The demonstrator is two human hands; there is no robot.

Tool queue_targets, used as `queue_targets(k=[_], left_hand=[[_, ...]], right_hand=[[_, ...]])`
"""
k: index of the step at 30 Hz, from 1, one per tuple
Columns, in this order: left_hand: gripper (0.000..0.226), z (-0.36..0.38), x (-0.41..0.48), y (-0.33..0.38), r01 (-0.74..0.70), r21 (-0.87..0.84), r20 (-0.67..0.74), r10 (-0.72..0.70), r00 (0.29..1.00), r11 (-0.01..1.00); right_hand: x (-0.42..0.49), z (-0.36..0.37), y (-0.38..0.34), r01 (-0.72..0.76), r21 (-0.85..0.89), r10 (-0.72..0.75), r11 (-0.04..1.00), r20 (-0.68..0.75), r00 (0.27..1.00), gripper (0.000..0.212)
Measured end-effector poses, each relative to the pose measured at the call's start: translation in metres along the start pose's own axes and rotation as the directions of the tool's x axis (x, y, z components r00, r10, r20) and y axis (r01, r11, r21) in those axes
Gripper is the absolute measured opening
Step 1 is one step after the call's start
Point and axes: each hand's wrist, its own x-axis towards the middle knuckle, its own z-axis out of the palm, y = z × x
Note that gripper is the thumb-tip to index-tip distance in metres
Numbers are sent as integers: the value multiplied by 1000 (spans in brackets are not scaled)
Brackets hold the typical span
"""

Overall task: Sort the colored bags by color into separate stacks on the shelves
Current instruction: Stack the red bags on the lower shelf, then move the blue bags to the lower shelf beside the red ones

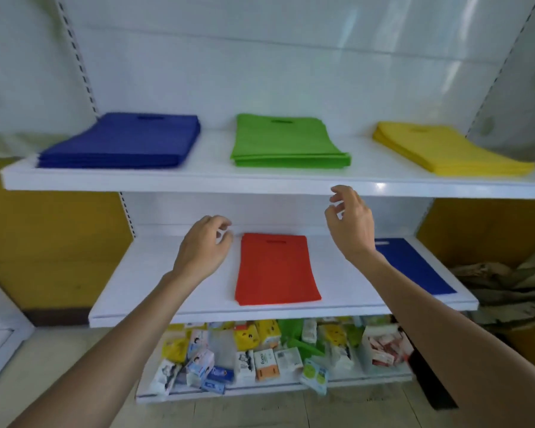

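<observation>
Presently both hands are raised over the white lower shelf (155, 273) at centre frame, and neither holds anything. The left hand (203, 245) has its fingers loosely curled, just left of the flat red fabric bag stack (277, 268). The right hand (351, 225) is half open, fingers spread, up and to the right of that stack.

A single flat dark blue fabric bag (414, 267) lies at the right end of the same shelf, partly hidden behind the right forearm, its long axis running from the back of the shelf toward the front edge. Its matching dark blue bag stack (121, 142) sits at upper left on the white upper shelf (198, 180), beside the green bag stack (286, 142) and yellow bag stack (445, 149).

Judgement: the lone blue bag remains unsorted; the right hand is nearer, the bag lying lower right of it.
</observation>
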Motion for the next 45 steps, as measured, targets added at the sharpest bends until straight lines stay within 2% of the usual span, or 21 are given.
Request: queue_targets(k=[5,11,16,19,22,25,28,31,34,36,40,45], left_hand=[[21,-69,17,-18,5,4,-166,-4,986,1000],[20,-153,60,-75,34,73,-302,-11,953,997],[22,-203,122,-150,163,106,-332,-120,936,981],[24,-220,156,-189,237,78,-324,-200,925,968],[24,-225,191,-216,298,12,-310,-280,909,954],[35,-215,215,-228,372,-25,-197,-369,908,928],[41,-200,219,-237,349,-3,-104,-348,932,937],[39,-197,219,-245,315,-47,-129,-319,939,948],[46,-198,221,-247,368,-126,-154,-384,910,921],[42,-198,221,-246,365,-147,-190,-389,902,919],[27,-197,219,-244,309,-72,-281,-317,906,948],[17,-197,215,-238,266,27,-352,-240,905,964]], right_hand=[[26,22,-59,117,83,-114,990,-32,993,29],[72,92,-131,238,105,-238,966,-16,971,30],[115,167,-175,194,121,-203,973,59,978,24],[137,211,-184,61,118,-72,991,95,993,22],[155,243,-188,-30,72,23,997,104,994,24],[174,262,-192,-99,41,94,994,103,990,23],[187,280,-194,-157,-13,157,988,158,975,27],[185,292,-189,-215,-86,230,973,231,945,40],[185,294,-185,-239,-61,246,969,219,944,35],[187,294,-184,-246,-47,250,968,214,944,33],[185,293,-185,-247,-27,247,969,225,943,27],[182,291,-187,-124,10,121,992,166,979,24]])
